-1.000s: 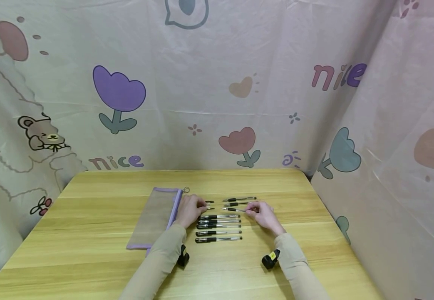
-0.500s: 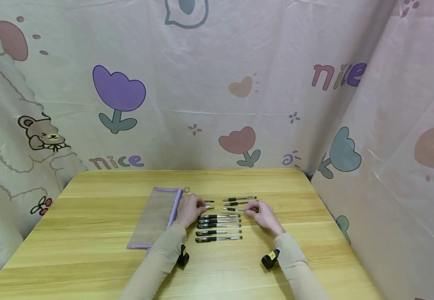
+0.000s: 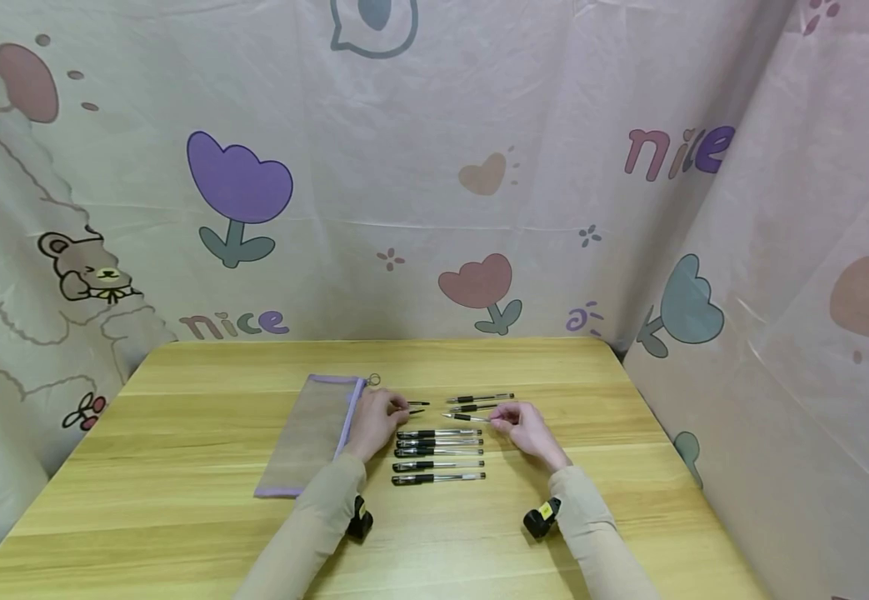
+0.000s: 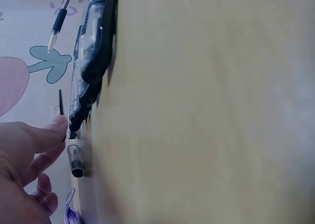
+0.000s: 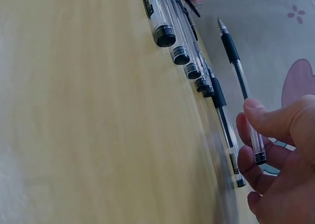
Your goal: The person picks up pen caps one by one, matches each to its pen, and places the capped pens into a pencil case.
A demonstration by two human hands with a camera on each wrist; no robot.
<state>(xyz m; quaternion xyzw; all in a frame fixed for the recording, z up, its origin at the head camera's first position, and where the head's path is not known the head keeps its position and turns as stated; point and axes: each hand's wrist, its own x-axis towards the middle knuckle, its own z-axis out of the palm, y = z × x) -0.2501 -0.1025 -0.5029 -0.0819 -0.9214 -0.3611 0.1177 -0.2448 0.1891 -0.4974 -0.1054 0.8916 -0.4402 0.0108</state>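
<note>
In the head view my right hand (image 3: 527, 433) pinches an uncapped gel pen (image 5: 230, 48) near its rear end, its bare tip pointing left. My left hand (image 3: 376, 421) holds a small pen cap (image 4: 60, 103) between thumb and fingertips, its black clip sticking out toward the pen. A gap separates the cap from the tip. Another cap (image 4: 76, 161) lies on the table beside the left fingers. Beyond the right hand lie two uncapped pens (image 3: 481, 398). Several capped black gel pens (image 3: 437, 478) lie in a row between the hands.
A mesh zip pouch (image 3: 307, 437) with purple edging lies flat left of the left hand, partly covered by that arm. The wooden table (image 3: 179, 467) ends at a printed curtain (image 3: 374, 275) behind and at the sides.
My left hand has shifted slightly left and away from me with the cap, which now points a little more upward. The right hand with the pen has hardly moved.
</note>
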